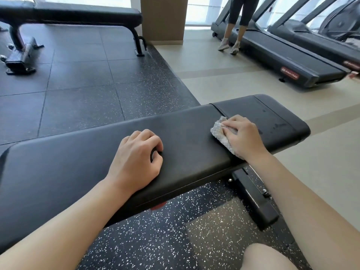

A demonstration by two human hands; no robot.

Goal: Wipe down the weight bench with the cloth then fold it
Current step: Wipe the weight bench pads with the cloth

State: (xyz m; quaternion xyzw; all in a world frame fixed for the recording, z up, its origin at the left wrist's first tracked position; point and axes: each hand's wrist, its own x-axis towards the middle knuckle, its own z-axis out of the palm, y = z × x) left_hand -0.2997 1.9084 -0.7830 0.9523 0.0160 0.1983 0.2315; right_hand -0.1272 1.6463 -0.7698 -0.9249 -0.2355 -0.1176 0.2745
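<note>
Both forearms come in from the near edge, bare, angled up toward the far side. Left hand is planted palm down, fingers curled under a bit with the knuckles raised, thumb tucked near the index finger, nothing in it. Right hand is further right and a little farther out, wrist bent, fingers laid fairly flat and pointing left, pressing down on what's under it. A bare knee pokes in at the near right
</note>
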